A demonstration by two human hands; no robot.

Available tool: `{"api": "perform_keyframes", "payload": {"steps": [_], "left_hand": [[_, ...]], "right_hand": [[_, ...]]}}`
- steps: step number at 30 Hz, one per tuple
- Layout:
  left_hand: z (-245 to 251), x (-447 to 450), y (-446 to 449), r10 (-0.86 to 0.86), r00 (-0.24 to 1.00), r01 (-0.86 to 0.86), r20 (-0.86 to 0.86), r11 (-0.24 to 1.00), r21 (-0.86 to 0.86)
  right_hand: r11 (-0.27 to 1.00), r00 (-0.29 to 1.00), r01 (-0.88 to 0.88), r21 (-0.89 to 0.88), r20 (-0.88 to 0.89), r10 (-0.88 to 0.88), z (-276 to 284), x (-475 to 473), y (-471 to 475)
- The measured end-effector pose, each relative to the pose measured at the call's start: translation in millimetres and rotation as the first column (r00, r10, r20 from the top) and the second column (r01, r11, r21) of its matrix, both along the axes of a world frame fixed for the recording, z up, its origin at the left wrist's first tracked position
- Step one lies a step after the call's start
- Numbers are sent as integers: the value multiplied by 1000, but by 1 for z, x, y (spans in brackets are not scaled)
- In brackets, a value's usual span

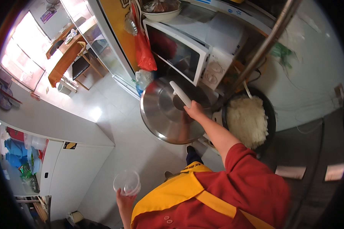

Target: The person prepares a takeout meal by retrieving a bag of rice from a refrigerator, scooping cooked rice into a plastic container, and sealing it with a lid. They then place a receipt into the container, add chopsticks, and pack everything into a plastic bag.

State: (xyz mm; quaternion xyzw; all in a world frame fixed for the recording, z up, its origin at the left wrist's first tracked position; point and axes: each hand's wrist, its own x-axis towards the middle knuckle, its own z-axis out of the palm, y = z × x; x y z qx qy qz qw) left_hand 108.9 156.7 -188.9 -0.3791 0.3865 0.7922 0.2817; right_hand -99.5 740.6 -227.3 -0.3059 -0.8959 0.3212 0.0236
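Observation:
My right hand [194, 110] grips the near end of a white bar handle [180, 93] at the top of a large round stainless steel lid [157, 120]. Whether the lid is resting or lifted, I cannot tell. In my left hand [125, 201], low and to the left, is a clear round plastic tub [126, 180]; it looks empty. To the right of the lid, a round black pan [271, 114] holds a heap of what looks like cooked white rice [246, 123]. A pale utensil handle [247, 89] sticks out at the pan's far side.
A white microwave oven [218, 68] stands beyond the lid, beside a hanging red plastic bag [144, 53]. A metal pole [261, 48] slants down at the right. A white cabinet [77, 163] with an open compartment stands left; a glass sliding door [109, 48] leads to tables and chairs.

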Motion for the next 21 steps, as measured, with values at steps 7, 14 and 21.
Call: {"api": "perform_keyframes", "payload": {"steps": [7, 14, 21], "left_hand": [[50, 42, 80, 139, 989, -137, 39, 989, -60], [51, 18, 153, 144, 986, -136, 80, 986, -92], [77, -32, 188, 125, 986, -102, 113, 977, -189]], "right_hand": [[984, 984, 175, 21, -37, -174, -83, -100, 103], [971, 975, 223, 80, -39, -221, -121, -136, 160], [957, 959, 283, 62, -39, -281, -135, -115, 182]]}}
